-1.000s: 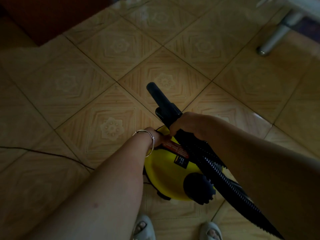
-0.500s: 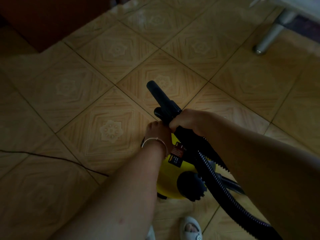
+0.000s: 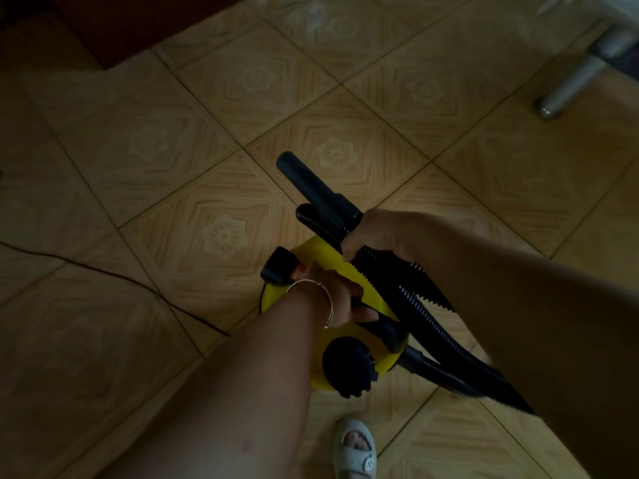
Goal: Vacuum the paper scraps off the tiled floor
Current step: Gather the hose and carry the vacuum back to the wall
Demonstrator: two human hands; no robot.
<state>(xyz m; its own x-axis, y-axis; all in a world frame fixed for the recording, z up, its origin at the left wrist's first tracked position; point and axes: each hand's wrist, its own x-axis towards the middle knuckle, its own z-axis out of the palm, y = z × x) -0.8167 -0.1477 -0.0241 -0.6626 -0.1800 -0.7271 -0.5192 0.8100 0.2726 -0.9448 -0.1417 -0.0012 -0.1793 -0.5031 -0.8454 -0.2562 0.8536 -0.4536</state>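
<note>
A yellow canister vacuum (image 3: 349, 340) with a black top handle sits low in the middle of the head view. My left hand (image 3: 340, 299), a thin bangle on its wrist, grips that black handle. My right hand (image 3: 380, 236) holds the black ribbed hose (image 3: 425, 323) bunched together with the black suction tube (image 3: 311, 184), which points up and left above the tiled floor (image 3: 221, 174). No paper scraps show on the tiles in view.
A thin black cord (image 3: 114, 274) trails across the floor from the left edge toward the vacuum. A metal furniture leg (image 3: 570, 84) stands at the upper right. Dark brown furniture (image 3: 138, 19) fills the upper left. One foot in a white sandal (image 3: 354, 451) shows below.
My left hand has shifted from the vacuum's front edge back onto the top handle. The view has swung, so the vacuum lies further right and one sandal has left the frame.
</note>
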